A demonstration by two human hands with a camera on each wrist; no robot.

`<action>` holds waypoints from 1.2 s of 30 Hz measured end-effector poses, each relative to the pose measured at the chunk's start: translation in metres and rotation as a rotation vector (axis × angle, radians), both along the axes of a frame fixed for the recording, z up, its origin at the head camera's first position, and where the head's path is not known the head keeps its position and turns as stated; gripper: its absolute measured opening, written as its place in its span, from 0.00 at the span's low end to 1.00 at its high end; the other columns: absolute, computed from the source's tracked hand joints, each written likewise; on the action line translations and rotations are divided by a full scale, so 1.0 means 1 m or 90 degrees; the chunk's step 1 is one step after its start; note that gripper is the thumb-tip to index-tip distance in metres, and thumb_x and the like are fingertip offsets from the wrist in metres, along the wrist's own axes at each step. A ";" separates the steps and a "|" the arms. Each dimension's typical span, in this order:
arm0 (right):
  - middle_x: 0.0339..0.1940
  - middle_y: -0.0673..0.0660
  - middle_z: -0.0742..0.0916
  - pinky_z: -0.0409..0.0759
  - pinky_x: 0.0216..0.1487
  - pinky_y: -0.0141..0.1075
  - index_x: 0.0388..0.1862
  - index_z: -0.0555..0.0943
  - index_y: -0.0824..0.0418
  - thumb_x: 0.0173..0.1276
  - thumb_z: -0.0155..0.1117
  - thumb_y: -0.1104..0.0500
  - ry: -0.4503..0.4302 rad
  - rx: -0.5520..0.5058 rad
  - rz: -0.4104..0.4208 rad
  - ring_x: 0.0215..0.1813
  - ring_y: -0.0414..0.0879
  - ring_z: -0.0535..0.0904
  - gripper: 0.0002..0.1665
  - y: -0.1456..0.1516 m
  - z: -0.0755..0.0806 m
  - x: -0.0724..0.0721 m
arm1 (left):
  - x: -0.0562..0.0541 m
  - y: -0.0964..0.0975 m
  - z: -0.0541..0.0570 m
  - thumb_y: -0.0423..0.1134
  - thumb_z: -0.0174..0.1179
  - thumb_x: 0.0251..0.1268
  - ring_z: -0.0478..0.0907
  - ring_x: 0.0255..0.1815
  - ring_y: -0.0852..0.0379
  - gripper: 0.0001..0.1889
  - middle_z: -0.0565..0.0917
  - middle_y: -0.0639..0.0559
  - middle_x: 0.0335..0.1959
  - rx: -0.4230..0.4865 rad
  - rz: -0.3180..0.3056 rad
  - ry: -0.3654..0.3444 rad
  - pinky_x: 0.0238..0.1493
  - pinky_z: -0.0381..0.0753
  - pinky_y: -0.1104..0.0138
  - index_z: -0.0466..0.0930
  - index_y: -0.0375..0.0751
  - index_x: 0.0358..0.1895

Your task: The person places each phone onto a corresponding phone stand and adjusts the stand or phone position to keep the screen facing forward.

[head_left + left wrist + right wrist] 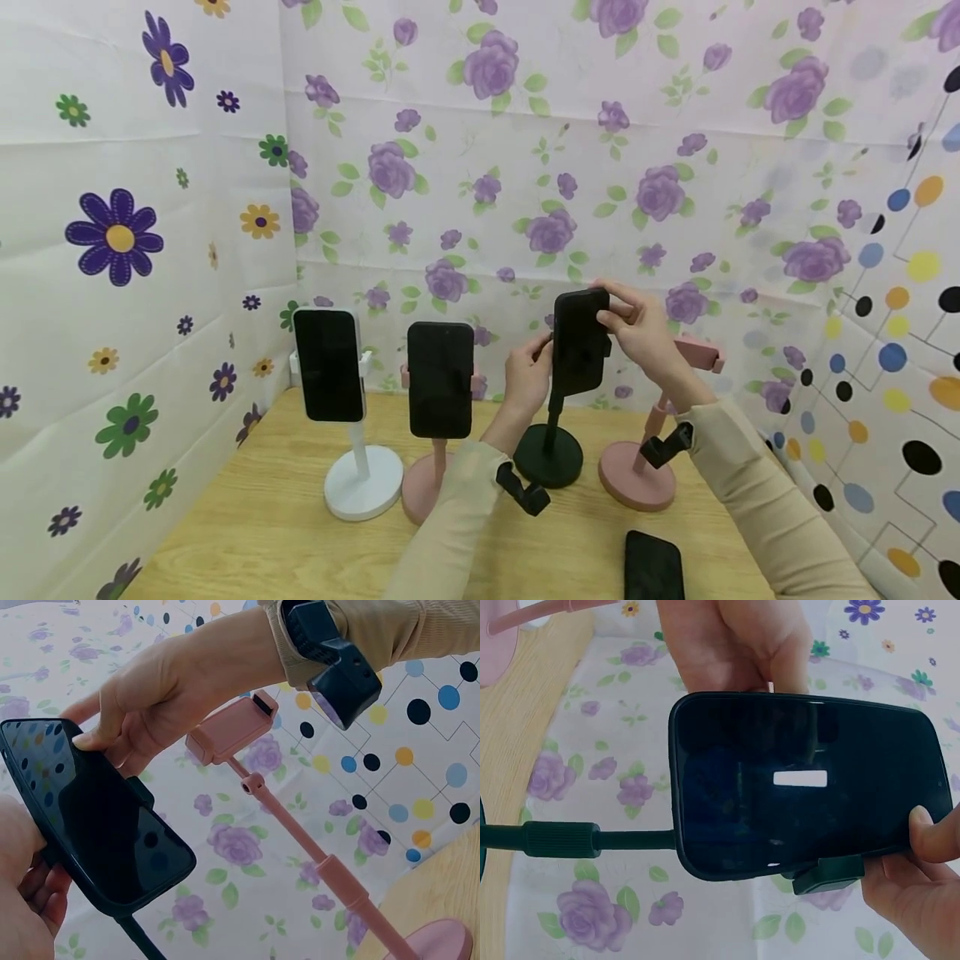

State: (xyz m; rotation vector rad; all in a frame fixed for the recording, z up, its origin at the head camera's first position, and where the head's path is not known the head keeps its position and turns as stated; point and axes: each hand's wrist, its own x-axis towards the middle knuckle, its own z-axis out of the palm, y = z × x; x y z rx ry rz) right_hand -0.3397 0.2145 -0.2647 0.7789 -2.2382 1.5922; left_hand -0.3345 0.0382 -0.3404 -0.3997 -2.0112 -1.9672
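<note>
A black smartphone [581, 343] sits tilted at the holder of a dark green phone stand [551, 454]. My right hand [637, 329] pinches the phone's upper right edge, thumb on the screen and fingers behind, as the right wrist view shows. On the opposite side my left hand [527, 375] holds the stand's clamp, its fingers curled behind the phone and partly hidden. The clamp's right jaw shows against the phone's edge in the right wrist view. Close by on the right stands a pink phone stand [292, 825] with no phone in its holder.
To the left, a white stand [363, 483] bears a phone [328, 365], and another pink stand [422, 487] bears a black phone [441, 379]. One more black phone [654, 567] lies on the wooden table [247, 517] near the front. Patterned cloths [465, 167] hang behind and at both sides.
</note>
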 end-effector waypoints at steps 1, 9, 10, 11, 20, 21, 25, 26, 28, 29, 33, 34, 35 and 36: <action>0.65 0.70 0.76 0.80 0.47 0.25 0.70 0.70 0.57 0.72 0.54 0.70 0.004 0.003 -0.004 0.54 0.35 0.82 0.28 0.000 0.000 0.000 | 0.000 0.001 0.000 0.41 0.53 0.73 0.78 0.37 0.61 0.16 0.86 0.45 0.41 0.000 0.002 0.001 0.40 0.78 0.71 0.80 0.43 0.59; 0.68 0.67 0.74 0.78 0.41 0.25 0.70 0.70 0.59 0.72 0.54 0.70 0.004 0.014 -0.015 0.52 0.33 0.82 0.28 0.004 0.000 0.004 | 0.002 0.003 -0.002 0.42 0.54 0.73 0.80 0.43 0.57 0.17 0.86 0.45 0.43 -0.012 0.030 0.018 0.46 0.81 0.65 0.80 0.41 0.59; 0.68 0.67 0.74 0.77 0.38 0.27 0.70 0.70 0.59 0.72 0.54 0.71 0.004 0.015 -0.015 0.51 0.32 0.82 0.29 0.005 0.001 0.004 | 0.002 0.003 -0.002 0.42 0.54 0.73 0.81 0.43 0.56 0.17 0.86 0.45 0.43 -0.011 0.033 0.018 0.47 0.81 0.64 0.80 0.41 0.59; 0.68 0.68 0.74 0.76 0.36 0.29 0.70 0.70 0.59 0.72 0.54 0.71 0.006 0.018 -0.014 0.50 0.32 0.82 0.28 0.005 0.001 0.004 | 0.002 0.004 -0.002 0.42 0.54 0.73 0.81 0.43 0.57 0.17 0.86 0.45 0.44 -0.008 0.035 0.018 0.48 0.81 0.64 0.80 0.41 0.58; 0.67 0.67 0.75 0.71 0.26 0.32 0.71 0.68 0.57 0.72 0.54 0.70 0.001 0.038 -0.030 0.58 0.50 0.81 0.30 0.008 0.002 0.005 | 0.003 0.007 -0.002 0.42 0.55 0.72 0.79 0.41 0.58 0.17 0.86 0.45 0.44 0.036 0.043 0.001 0.45 0.79 0.66 0.80 0.41 0.59; 0.67 0.67 0.75 0.70 0.25 0.33 0.72 0.68 0.57 0.72 0.54 0.69 0.000 0.040 -0.032 0.57 0.48 0.82 0.30 0.008 0.003 0.005 | 0.004 0.007 -0.002 0.43 0.55 0.71 0.80 0.42 0.58 0.17 0.86 0.45 0.45 0.040 0.044 -0.003 0.46 0.79 0.66 0.80 0.41 0.59; 0.65 0.69 0.76 0.65 0.21 0.35 0.71 0.69 0.57 0.72 0.54 0.70 0.000 0.041 -0.041 0.50 0.36 0.84 0.30 0.007 0.003 0.005 | 0.006 0.006 -0.001 0.43 0.56 0.71 0.81 0.49 0.54 0.18 0.86 0.46 0.49 0.050 0.039 -0.011 0.53 0.81 0.62 0.79 0.41 0.60; 0.65 0.68 0.77 0.66 0.22 0.34 0.71 0.69 0.57 0.72 0.54 0.70 0.000 0.041 -0.045 0.49 0.34 0.83 0.29 0.007 0.003 0.005 | 0.006 0.006 -0.001 0.44 0.56 0.71 0.81 0.51 0.54 0.19 0.86 0.46 0.50 0.050 0.038 -0.012 0.54 0.81 0.61 0.79 0.41 0.60; 0.64 0.69 0.77 0.68 0.24 0.32 0.71 0.69 0.56 0.72 0.54 0.70 -0.001 0.041 -0.053 0.51 0.38 0.84 0.30 0.006 0.003 0.006 | 0.007 0.005 -0.001 0.44 0.55 0.71 0.82 0.52 0.52 0.19 0.85 0.45 0.51 0.051 0.036 -0.013 0.55 0.80 0.60 0.78 0.41 0.60; 0.64 0.68 0.77 0.69 0.25 0.31 0.71 0.69 0.56 0.72 0.54 0.70 -0.003 0.041 -0.056 0.53 0.42 0.84 0.30 0.006 0.003 0.006 | 0.007 0.005 -0.001 0.45 0.55 0.71 0.82 0.51 0.52 0.19 0.85 0.45 0.51 0.051 0.037 -0.014 0.56 0.80 0.60 0.78 0.41 0.60; 0.65 0.67 0.77 0.74 0.32 0.28 0.72 0.68 0.56 0.72 0.54 0.70 -0.002 0.050 -0.072 0.59 0.53 0.80 0.30 0.005 0.004 0.007 | 0.005 0.005 -0.003 0.46 0.55 0.71 0.82 0.50 0.52 0.20 0.86 0.46 0.50 0.047 0.040 -0.014 0.57 0.79 0.59 0.78 0.42 0.61; 0.65 0.67 0.77 0.74 0.33 0.28 0.72 0.68 0.56 0.72 0.54 0.70 0.001 0.052 -0.076 0.59 0.52 0.80 0.30 0.005 0.004 0.007 | 0.005 0.005 -0.003 0.46 0.55 0.71 0.82 0.50 0.52 0.20 0.86 0.46 0.50 0.044 0.039 -0.013 0.57 0.79 0.58 0.78 0.42 0.61; 0.64 0.67 0.78 0.74 0.33 0.27 0.72 0.68 0.55 0.72 0.54 0.70 0.002 0.054 -0.081 0.58 0.50 0.81 0.30 0.005 0.004 0.007 | 0.004 0.005 -0.003 0.47 0.55 0.71 0.82 0.51 0.53 0.21 0.86 0.46 0.50 0.041 0.038 -0.010 0.58 0.79 0.58 0.78 0.42 0.61; 0.64 0.66 0.78 0.74 0.33 0.27 0.72 0.68 0.55 0.72 0.54 0.70 0.005 0.056 -0.084 0.58 0.48 0.81 0.30 0.005 0.004 0.007 | 0.004 0.004 -0.003 0.47 0.55 0.70 0.82 0.51 0.52 0.21 0.86 0.46 0.49 0.038 0.039 -0.006 0.58 0.79 0.58 0.78 0.41 0.61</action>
